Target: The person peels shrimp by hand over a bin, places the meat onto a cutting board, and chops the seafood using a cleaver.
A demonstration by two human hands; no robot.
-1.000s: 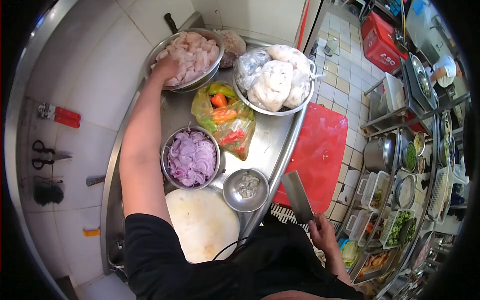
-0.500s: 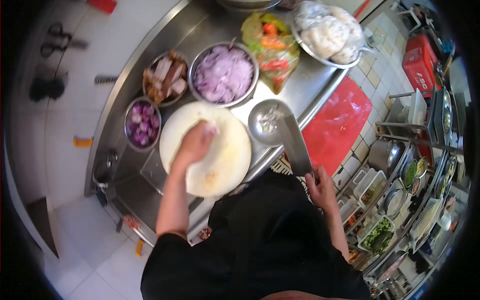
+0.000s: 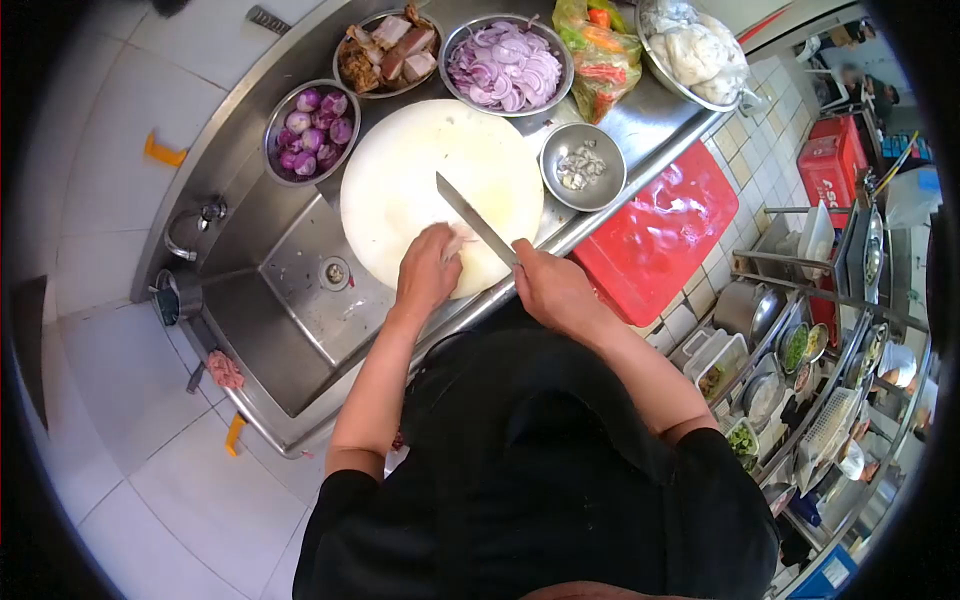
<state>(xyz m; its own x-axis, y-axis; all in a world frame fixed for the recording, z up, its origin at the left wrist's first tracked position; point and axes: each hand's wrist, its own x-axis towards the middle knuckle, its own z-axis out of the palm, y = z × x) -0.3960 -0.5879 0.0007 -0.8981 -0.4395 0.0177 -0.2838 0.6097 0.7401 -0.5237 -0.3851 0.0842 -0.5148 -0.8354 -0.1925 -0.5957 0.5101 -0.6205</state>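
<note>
My right hand (image 3: 557,288) grips the handle of a cleaver (image 3: 476,218), its blade slanting up and left over the round white cutting board (image 3: 400,150). At the board's near edge, my left hand (image 3: 428,270) has its fingers curled down. Something thin and pale pinkish (image 3: 459,241) shows by its fingertips, too small to name. To the right of the board, a small metal bowl (image 3: 612,190) contains pale chopped pieces (image 3: 580,167). Peeled purple shallots (image 3: 312,130) fill another bowl at the upper left. Behind the board sits a bowl of sliced red onion (image 3: 505,68).
Meat pieces fill a bowl (image 3: 342,68) at the back. A bag of peppers (image 3: 603,60) and a bowl with a plastic-wrapped white mass (image 3: 695,50) stand back right. The sink (image 3: 300,330) lies left, a red lid-like surface (image 3: 650,240) right, beside shelves (image 3: 800,265).
The cleaver has moved from beside the small bowl onto the cutting board with my right hand. My left hand has drawn back to the board's near edge. The whole view has shifted.
</note>
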